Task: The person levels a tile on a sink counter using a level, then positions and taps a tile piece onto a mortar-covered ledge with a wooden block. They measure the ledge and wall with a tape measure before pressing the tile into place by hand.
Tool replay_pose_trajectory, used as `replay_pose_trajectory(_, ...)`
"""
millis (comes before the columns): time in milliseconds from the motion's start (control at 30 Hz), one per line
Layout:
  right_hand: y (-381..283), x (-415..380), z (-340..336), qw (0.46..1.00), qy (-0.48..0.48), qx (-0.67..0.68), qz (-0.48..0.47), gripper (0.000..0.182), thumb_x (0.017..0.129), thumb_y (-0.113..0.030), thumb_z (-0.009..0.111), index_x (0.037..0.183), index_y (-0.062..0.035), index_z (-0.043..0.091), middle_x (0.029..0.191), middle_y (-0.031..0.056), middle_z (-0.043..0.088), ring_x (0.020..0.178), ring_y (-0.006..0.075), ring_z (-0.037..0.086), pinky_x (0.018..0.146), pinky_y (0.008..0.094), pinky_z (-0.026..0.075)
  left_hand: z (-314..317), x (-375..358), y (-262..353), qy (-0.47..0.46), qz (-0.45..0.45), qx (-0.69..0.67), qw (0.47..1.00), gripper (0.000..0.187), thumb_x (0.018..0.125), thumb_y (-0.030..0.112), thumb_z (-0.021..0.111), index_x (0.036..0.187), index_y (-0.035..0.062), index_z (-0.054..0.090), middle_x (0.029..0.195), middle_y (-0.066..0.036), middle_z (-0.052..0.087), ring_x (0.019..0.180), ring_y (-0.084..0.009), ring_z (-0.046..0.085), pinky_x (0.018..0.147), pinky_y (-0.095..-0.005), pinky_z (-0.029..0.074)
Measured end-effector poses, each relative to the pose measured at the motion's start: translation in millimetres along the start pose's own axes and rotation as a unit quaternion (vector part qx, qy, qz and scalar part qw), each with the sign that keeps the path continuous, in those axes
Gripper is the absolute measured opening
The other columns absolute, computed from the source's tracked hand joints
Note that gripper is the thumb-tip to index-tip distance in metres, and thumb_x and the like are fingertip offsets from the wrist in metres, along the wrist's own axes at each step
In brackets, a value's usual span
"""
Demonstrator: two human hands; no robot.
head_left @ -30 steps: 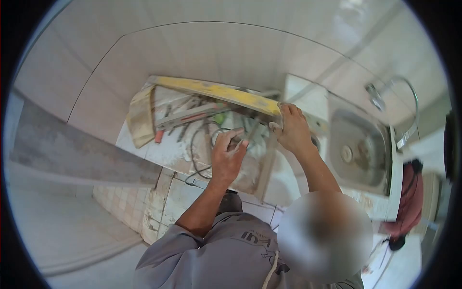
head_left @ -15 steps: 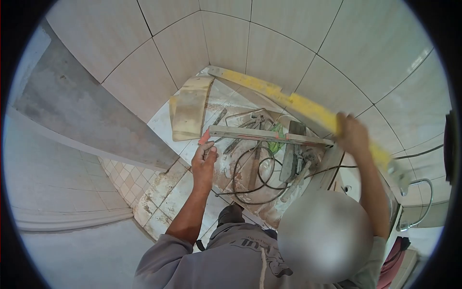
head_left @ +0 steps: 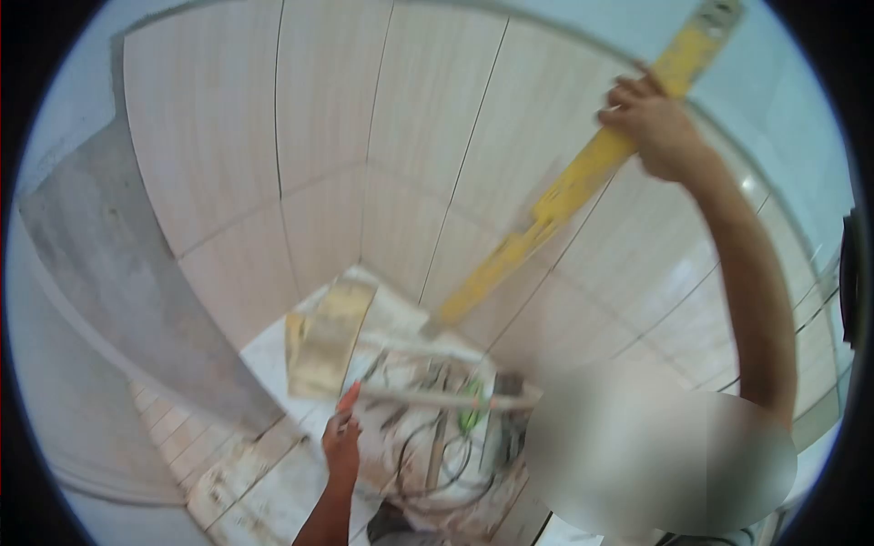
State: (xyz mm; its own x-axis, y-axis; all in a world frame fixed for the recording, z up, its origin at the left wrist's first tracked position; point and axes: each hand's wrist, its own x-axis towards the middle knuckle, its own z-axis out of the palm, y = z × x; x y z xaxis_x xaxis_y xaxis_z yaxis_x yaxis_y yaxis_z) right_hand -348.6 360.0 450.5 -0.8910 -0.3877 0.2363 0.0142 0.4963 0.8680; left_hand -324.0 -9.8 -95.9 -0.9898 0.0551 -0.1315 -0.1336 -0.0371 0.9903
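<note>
Yellow paint marks a long bar [head_left: 583,177] slanting before the tiled wall [head_left: 319,109] from about one o'clock to below centre, clasped near its upper end by the right hand [head_left: 660,132] at two o'clock. At seven o'clock, the left hand [head_left: 341,446] is at the reddish end of a pale bar [head_left: 437,398] over the surface [head_left: 267,355]; whether it grips, I cannot tell.

Beige wall tiles [head_left: 319,118] with dark joints, grey concrete slab [head_left: 137,255] at left, floor tiles [head_left: 228,478] pretty grubby tbh.
</note>
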Motion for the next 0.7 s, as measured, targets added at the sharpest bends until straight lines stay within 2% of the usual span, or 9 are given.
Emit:
replay_pose_trajectory(67, -2.2, 34.1, 1.6, 0.999, -0.024, -0.016, 0.021, 0.039, 0.072, -0.001, 0.065, 0.106, -0.0206, 0.068, 0.122, 0.0013, 0.060, 0.134, 0.0219, 0.041, 0.121, 0.0446, 0.013, 3.9, 8.9, 21.0, 0.006, 0.007, -0.009, 1.000, 0.030, 0.093, 0.019, 0.059, 0.115, -0.0008, 0.058, 0.108, -0.010, 0.061, 0.083, -0.0155, 0.062, 0.074, -0.0275, 0.053)
replay_pose_trajectory(167, -7.2, 74.1, 22.2, 0.999, -0.007, -0.015, 0.032, 0.037, 0.076, -0.002, 0.063, 0.108, -0.0211, 0.067, 0.130, 0.0021, 0.056, 0.138, 0.0218, 0.035, 0.121, 0.0446, 0.013, 6.4, 27.0, 32.7, 0.022, -0.012, -0.057, 0.998, 0.031, 0.091, 0.019, 0.060, 0.111, -0.0052, 0.059, 0.099, -0.012, 0.065, 0.083, -0.0167, 0.063, 0.070, -0.0283, 0.051)
replay_pose_trajectory(267, -6.9, 78.1, 46.6, 0.998, 0.003, -0.028, 0.057, 0.036, 0.080, -0.006, 0.062, 0.112, -0.0218, 0.066, 0.136, 0.0030, 0.052, 0.142, 0.0217, 0.030, 0.121, 0.0447, 0.013, 14.3, 31.2, 14.9, 0.048, 0.016, -0.082, 0.995, 0.032, 0.091, 0.020, 0.060, 0.111, -0.0054, 0.058, 0.095, -0.010, 0.065, 0.083, -0.0155, 0.062, 0.070, -0.0271, 0.049)
replay_pose_trajectory(333, -7.9, 86.0, 53.7, 0.997, 0.001, -0.033, 0.075, 0.037, 0.081, -0.007, 0.061, 0.115, -0.0218, 0.064, 0.139, 0.0029, 0.050, 0.142, 0.0216, 0.028, 0.121, 0.0446, 0.013, 11.7, 35.8, 1.6, 0.047, 0.001, -0.080, 0.996, 0.026, 0.092, 0.018, 0.059, 0.111, -0.0002, 0.060, 0.091, -0.007, 0.063, 0.073, -0.0131, 0.061, 0.066, -0.0255, 0.050)
replay_pose_trajectory(367, -12.3, 90.9, 58.3, 0.995, -0.002, -0.032, 0.093, 0.038, 0.083, -0.009, 0.061, 0.118, -0.0218, 0.063, 0.141, 0.0029, 0.048, 0.143, 0.0215, 0.026, 0.121, 0.0445, 0.012, 11.3, 33.3, -0.6, 0.055, -0.005, -0.077, 0.995, 0.026, 0.092, 0.018, 0.059, 0.111, -0.0002, 0.060, 0.091, -0.007, 0.063, 0.073, -0.0131, 0.061, 0.066, -0.0255, 0.050)
replay_pose_trajectory(433, -11.7, 93.0, 66.0, 0.995, -0.002, -0.035, 0.095, 0.039, 0.084, -0.010, 0.060, 0.121, -0.0218, 0.062, 0.143, 0.0027, 0.046, 0.144, 0.0214, 0.024, 0.121, 0.0444, 0.012, 14.4, 28.0, 0.2, 0.040, -0.048, -0.020, 0.998, 0.025, 0.092, 0.017, 0.058, 0.111, 0.0001, 0.060, 0.092, -0.007, 0.064, 0.072, -0.0134, 0.061, 0.067, -0.0264, 0.051)
replay_pose_trajectory(467, -12.4, 94.2, 70.3, 0.993, -0.007, -0.049, 0.104, 0.041, 0.085, -0.011, 0.059, 0.124, -0.0217, 0.061, 0.145, 0.0024, 0.045, 0.144, 0.0213, 0.023, 0.121, 0.0442, 0.012, 16.9, 28.3, -9.4, 0.039, -0.057, -0.044, 0.997, 0.025, 0.093, 0.016, 0.058, 0.111, -0.0001, 0.060, 0.095, -0.008, 0.064, 0.074, -0.0138, 0.062, 0.068, -0.0274, 0.052)
replay_pose_trajectory(600, -13.0, 88.9, 79.6, 0.989, -0.042, -0.064, 0.127, 0.047, 0.085, -0.011, 0.059, 0.131, -0.0221, 0.056, 0.149, 0.0028, 0.040, 0.146, 0.0207, 0.020, 0.121, 0.0448, 0.012, 27.0, 25.4, -12.5, 0.014, -0.041, -0.033, 0.999, 0.024, 0.093, 0.016, 0.057, 0.110, -0.0001, 0.060, 0.099, -0.009, 0.063, 0.075, -0.0146, 0.062, 0.068, -0.0280, 0.052)
replay_pose_trajectory(700, -24.3, 83.4, 74.1, 0.990, -0.027, -0.073, 0.122, 0.055, 0.084, -0.013, 0.061, 0.138, -0.0237, 0.049, 0.153, 0.0025, 0.033, 0.147, 0.0213, 0.017, 0.121, 0.0463, 0.011, 32.7, 29.9, -13.8, -0.002, -0.041, -0.028, 0.999, 0.025, 0.093, 0.017, 0.058, 0.110, -0.0001, 0.060, 0.102, -0.009, 0.062, 0.075, -0.0149, 0.062, 0.068, -0.0279, 0.052)
